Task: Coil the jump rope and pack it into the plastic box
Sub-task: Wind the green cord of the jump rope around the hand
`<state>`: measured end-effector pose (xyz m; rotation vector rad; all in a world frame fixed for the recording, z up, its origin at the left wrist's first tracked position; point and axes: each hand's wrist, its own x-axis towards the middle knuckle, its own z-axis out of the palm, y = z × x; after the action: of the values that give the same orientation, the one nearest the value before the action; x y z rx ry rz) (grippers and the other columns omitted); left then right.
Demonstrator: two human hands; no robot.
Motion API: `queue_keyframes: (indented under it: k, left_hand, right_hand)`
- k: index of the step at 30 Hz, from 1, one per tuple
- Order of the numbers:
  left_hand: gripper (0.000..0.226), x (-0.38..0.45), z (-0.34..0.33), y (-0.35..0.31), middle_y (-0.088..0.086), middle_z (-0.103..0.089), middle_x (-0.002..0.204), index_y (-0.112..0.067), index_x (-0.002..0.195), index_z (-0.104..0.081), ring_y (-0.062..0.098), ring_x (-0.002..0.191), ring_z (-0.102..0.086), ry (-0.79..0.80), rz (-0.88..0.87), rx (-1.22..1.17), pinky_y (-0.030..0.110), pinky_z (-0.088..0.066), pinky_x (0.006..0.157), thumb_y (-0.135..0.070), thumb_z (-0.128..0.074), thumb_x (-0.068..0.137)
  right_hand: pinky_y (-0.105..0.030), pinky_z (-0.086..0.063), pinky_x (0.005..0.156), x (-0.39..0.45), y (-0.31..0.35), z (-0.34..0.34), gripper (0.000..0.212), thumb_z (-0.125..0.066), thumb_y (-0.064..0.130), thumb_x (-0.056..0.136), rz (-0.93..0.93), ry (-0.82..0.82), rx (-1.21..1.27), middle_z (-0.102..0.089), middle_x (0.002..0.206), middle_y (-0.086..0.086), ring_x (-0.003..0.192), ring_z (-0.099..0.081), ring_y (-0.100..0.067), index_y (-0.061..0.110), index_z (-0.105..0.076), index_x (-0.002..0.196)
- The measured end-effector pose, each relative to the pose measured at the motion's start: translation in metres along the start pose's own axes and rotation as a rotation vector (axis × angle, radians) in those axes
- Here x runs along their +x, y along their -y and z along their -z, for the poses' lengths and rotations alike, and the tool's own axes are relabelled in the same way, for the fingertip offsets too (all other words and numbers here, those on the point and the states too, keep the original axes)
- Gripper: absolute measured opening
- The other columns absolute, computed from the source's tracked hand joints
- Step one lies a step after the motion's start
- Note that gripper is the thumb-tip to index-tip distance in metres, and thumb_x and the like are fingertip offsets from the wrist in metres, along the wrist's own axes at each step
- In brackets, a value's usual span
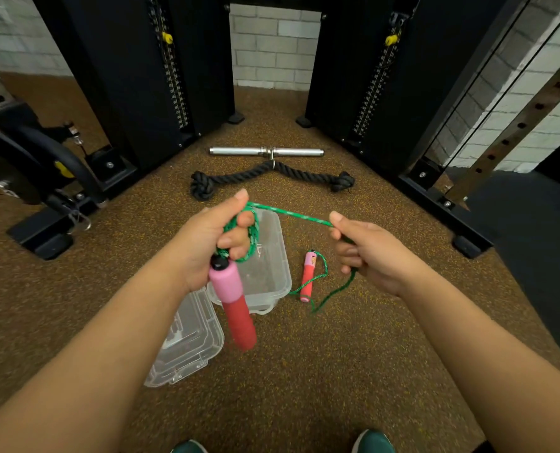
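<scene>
My left hand (pixel 214 238) grips several green coils of the jump rope (pixel 291 213) wound around its fingers, and one pink and red handle (pixel 232 300) hangs down from it. A taut stretch of rope runs from those coils to my right hand (pixel 366 251), which pinches it; the slack drops from that hand to the floor. The second pink and red handle (pixel 307 275) lies on the floor, to the right of the clear plastic box (pixel 273 256). The box stands open under my left hand. Its clear lid (pixel 190 341) lies nearer to me on the left.
A black thick rope attachment (pixel 272 178) and a chrome bar (pixel 267 151) lie on the brown speckled floor beyond the box. Black cable machine columns (pixel 134 76) stand left and right, with their base feet (pixel 468 246) reaching forward. My green shoes (pixel 371 441) show at the bottom edge.
</scene>
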<state>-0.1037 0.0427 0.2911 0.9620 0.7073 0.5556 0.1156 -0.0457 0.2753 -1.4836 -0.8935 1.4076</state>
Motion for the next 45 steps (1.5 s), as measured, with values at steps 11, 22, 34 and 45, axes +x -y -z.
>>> queue_keyframes:
  k: [11,22,34,45]
  left_hand:
    - [0.045,0.001,0.022,-0.012,-0.011,-0.031,0.035,-0.023,0.053,-0.050,0.004,0.032,-0.030,-0.165,-0.123,-0.271,0.014,-0.030,0.036,-0.038,-0.045,0.095]
    - [0.031,0.000,0.013,-0.005,-0.008,-0.035,0.035,-0.021,0.065,-0.042,0.004,0.033,-0.029,-0.123,-0.074,-0.194,0.015,-0.031,0.036,-0.039,-0.050,0.088]
    - [0.043,-0.004,-0.031,0.014,-0.003,-0.029,0.039,-0.016,0.057,-0.047,0.013,0.039,-0.031,0.083,0.081,0.300,0.022,-0.035,0.047,-0.038,-0.044,0.094]
    - [0.033,-0.005,-0.025,0.007,-0.007,-0.033,0.035,-0.016,0.060,-0.053,0.009,0.037,-0.034,0.061,0.027,-0.153,0.017,-0.033,0.042,-0.041,-0.051,0.083]
  right_hand:
    - [-0.025,-0.034,0.054,-0.003,-0.009,0.034,0.029,-0.040,0.029,0.100,-0.030,0.054,0.050,-0.029,0.055,0.007,0.047,-0.026,-0.008,0.019,-0.056,0.078]
    - [-0.028,-0.041,0.062,0.000,-0.037,0.053,0.026,-0.040,0.022,0.102,-0.120,-0.088,-0.514,-0.062,0.076,-0.006,0.064,-0.049,-0.014,0.018,-0.064,0.094]
    - [-0.036,-0.038,0.110,-0.007,-0.016,-0.032,0.039,-0.040,0.037,0.100,0.167,0.213,-0.295,-0.068,0.121,-0.003,0.118,-0.060,-0.013,0.016,-0.062,0.124]
    - [-0.034,-0.047,0.064,-0.012,-0.029,-0.015,0.031,-0.035,0.042,0.100,0.499,-0.156,-0.731,-0.059,0.069,0.007,0.064,-0.054,-0.008,0.030,-0.054,0.078]
